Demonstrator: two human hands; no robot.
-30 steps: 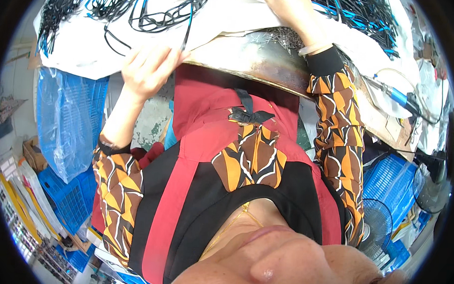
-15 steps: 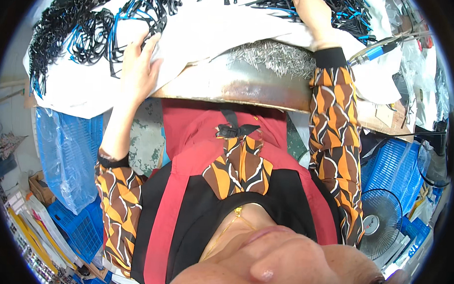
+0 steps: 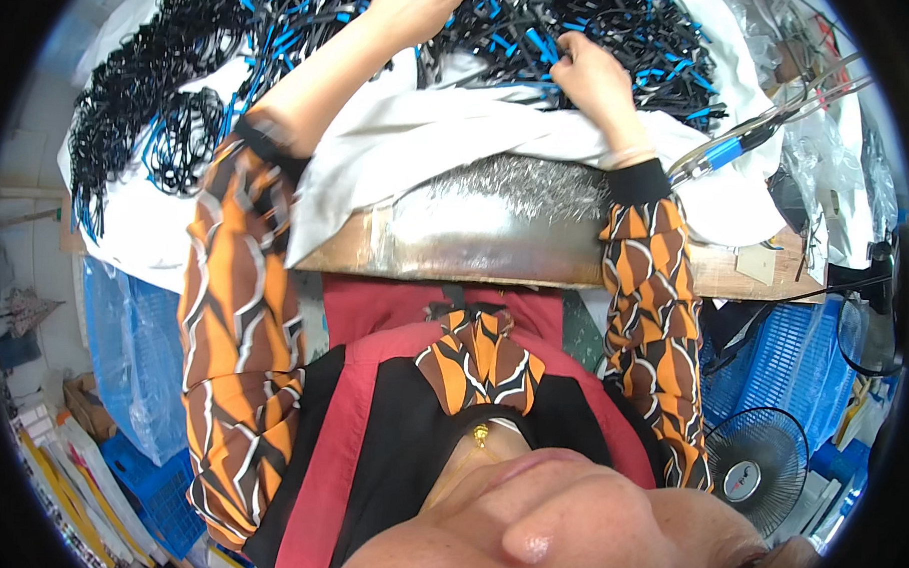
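Note:
A broad heap of thin black and blue cables (image 3: 503,45) covers the far part of the white cloth (image 3: 461,109). Over the middle of the heap reaches my left hand (image 3: 416,10), its fingertips partly cut off by the upper edge of the picture. My right hand (image 3: 594,79) rests at the near side of the heap, thumb and fingers closed among the cables; what lies between them is too small to make out. Looped cables (image 3: 179,139) spread to the left, beneath my left forearm.
Silvery wire clippings (image 3: 518,186) lie on a shiny metal sheet (image 3: 476,245) at the bench's near edge. A tool with a blue grip (image 3: 724,153) sits at the right. Blue crates (image 3: 788,346) flank the bench; a fan (image 3: 753,470) stands lower right.
My left hand has moved from the cloth at the left to farther over the middle of the heap. My right hand has come slightly nearer and left. The view has tilted, showing more cables.

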